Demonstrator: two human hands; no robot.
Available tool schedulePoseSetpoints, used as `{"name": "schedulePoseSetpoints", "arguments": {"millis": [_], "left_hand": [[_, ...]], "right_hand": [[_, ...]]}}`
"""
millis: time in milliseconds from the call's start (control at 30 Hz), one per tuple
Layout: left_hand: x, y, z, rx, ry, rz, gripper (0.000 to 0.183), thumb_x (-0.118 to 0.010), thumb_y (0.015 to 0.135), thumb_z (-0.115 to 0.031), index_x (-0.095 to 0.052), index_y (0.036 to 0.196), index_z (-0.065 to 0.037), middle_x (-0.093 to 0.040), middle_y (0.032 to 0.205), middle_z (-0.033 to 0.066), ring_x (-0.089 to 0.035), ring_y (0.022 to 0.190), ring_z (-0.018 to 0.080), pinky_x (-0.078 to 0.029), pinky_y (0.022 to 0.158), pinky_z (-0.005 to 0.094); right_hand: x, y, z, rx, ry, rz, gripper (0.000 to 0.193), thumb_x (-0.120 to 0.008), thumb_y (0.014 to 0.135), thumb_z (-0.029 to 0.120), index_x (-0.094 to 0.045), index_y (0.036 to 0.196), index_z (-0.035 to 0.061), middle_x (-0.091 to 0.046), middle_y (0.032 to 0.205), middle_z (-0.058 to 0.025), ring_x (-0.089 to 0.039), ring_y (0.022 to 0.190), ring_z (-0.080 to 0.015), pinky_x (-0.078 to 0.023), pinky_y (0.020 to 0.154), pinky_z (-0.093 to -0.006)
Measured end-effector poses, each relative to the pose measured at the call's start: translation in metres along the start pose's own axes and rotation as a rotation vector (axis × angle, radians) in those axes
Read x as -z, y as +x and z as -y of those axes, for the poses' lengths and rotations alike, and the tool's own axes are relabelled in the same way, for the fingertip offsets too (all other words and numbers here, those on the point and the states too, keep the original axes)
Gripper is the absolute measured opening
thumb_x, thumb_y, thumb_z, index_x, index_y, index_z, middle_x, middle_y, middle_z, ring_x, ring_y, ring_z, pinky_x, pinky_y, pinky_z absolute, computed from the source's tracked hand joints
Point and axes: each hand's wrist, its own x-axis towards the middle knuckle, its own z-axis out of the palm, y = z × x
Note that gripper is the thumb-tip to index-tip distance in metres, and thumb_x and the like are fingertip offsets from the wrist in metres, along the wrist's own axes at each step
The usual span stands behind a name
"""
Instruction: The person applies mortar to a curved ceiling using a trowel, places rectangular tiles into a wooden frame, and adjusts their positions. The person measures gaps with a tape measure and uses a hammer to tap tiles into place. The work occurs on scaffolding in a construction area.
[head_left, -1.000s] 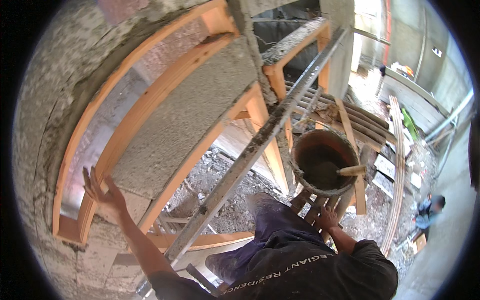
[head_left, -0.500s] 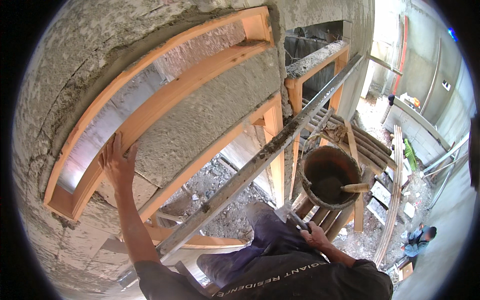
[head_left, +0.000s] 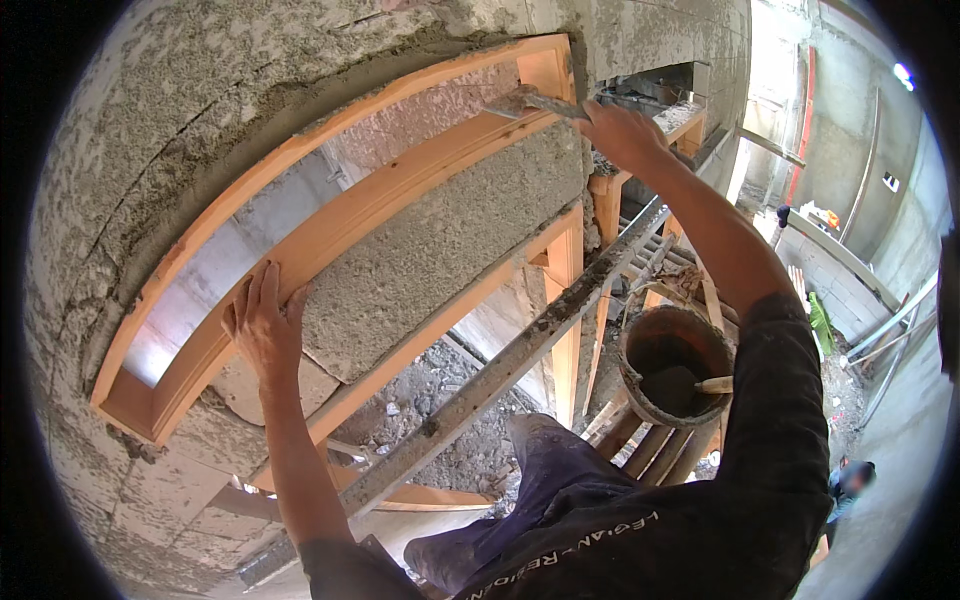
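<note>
Head camera view, looking down past the person's own arms: an arched wooden frame, pale orange, is set into a rough grey wall and curves from lower left to upper right. The left hand is open on the frame's lower rail, towards its left end, fingers laid against the wood and thumb spread apart. The right hand reaches far up and is closed around the handle of a flat-bladed tool. That blade lies over the upper right end of the same rail; whether it presses on the wood is hard to tell. Below the rail is a rough concrete panel, edged underneath by a straight timber. A long, dirt-spotted metal bar slants in front. Near the right elbow, a bucket holds grey material, with a wooden handle at its rim. At far lower right is another person.
</note>
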Motion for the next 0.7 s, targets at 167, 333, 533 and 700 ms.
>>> {"name": "schedulePoseSetpoints", "arguments": {"millis": [167, 333, 533, 700], "left_hand": [[0.0, -0.003, 0.003, -0.018, 0.013, -0.005, 0.05, -0.074, 0.071, -0.035, -0.059, 0.114, -0.014, -0.062, 0.115, -0.0007, -0.055, 0.108, 0.0203, -0.032, 0.096, 0.0431], [0.001, -0.003, 0.005, -0.015, 0.032, 0.011, 0.049, -0.073, 0.072, -0.035, -0.06, 0.114, -0.014, -0.062, 0.114, -0.0006, -0.055, 0.108, 0.0203, -0.032, 0.095, 0.0434], [0.003, -0.003, 0.001, -0.019, 0.02, 0.019, 0.049, -0.074, 0.071, -0.034, -0.06, 0.114, -0.014, -0.062, 0.114, 0.0, -0.055, 0.107, 0.0199, -0.032, 0.095, 0.0427], [0.002, -0.002, 0.003, -0.041, -0.001, -0.02, 0.048, -0.075, 0.071, -0.033, -0.06, 0.112, -0.013, -0.063, 0.112, -0.0003, -0.056, 0.106, 0.0194, -0.032, 0.093, 0.0412]], "right_hand": [[-0.006, 0.023, 0.016, 0.047, -0.085, 0.037, 0.043, -0.041, 0.092, 0.041, -0.052, 0.119, 0.0088, -0.064, 0.098, -0.0171, -0.062, 0.092, -0.0344, -0.05, 0.077, -0.0471], [-0.004, 0.016, 0.027, 0.124, -0.044, 0.054, 0.042, -0.041, 0.092, 0.042, -0.055, 0.115, 0.0106, -0.065, 0.099, -0.0157, -0.062, 0.093, -0.0332, -0.051, 0.076, -0.0473], [-0.019, 0.036, -0.006, -0.059, -0.161, 0.03, 0.044, -0.04, 0.093, 0.047, -0.056, 0.114, 0.0108, -0.065, 0.098, -0.0136, -0.064, 0.092, -0.0306, -0.051, 0.074, -0.0466], [-0.016, 0.038, -0.004, -0.043, -0.199, 0.046, 0.045, -0.039, 0.093, 0.047, -0.055, 0.113, 0.0103, -0.066, 0.096, -0.0136, -0.065, 0.087, -0.0301, -0.054, 0.069, -0.0435]]}}
